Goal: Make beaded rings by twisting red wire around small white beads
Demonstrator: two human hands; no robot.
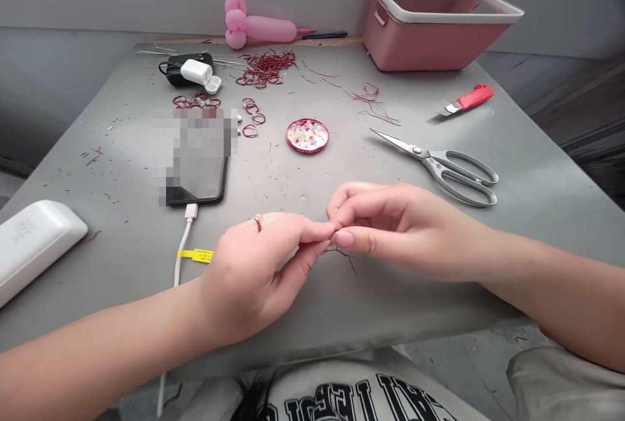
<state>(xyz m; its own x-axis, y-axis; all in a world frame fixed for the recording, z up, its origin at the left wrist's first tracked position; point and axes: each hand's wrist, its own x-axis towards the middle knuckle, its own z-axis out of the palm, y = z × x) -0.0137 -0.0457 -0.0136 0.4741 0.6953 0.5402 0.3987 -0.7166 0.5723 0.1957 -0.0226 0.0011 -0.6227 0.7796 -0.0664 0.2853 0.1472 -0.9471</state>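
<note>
My left hand [263, 265] and my right hand [400, 229] meet low over the front of the grey table. Both pinch a thin dark red cord [346, 254], whose loose ends hang below the fingertips. Most of the cord is hidden between the fingers. A red ring with a small bead [258, 224] sits on a finger of my left hand. Beyond the hands, a round red-rimmed lid [308, 149] holds small pale and pink beads [307, 133]. Several finished cord rings [250, 130] lie left of it.
Silver scissors [430, 164] and a red utility knife [469, 99] lie at right. A pink bin [430, 40] stands behind them. At left are a phone [200, 167] on a white cable [183, 245], a white case [41, 242], and a heap of red cord [268, 68] farther back.
</note>
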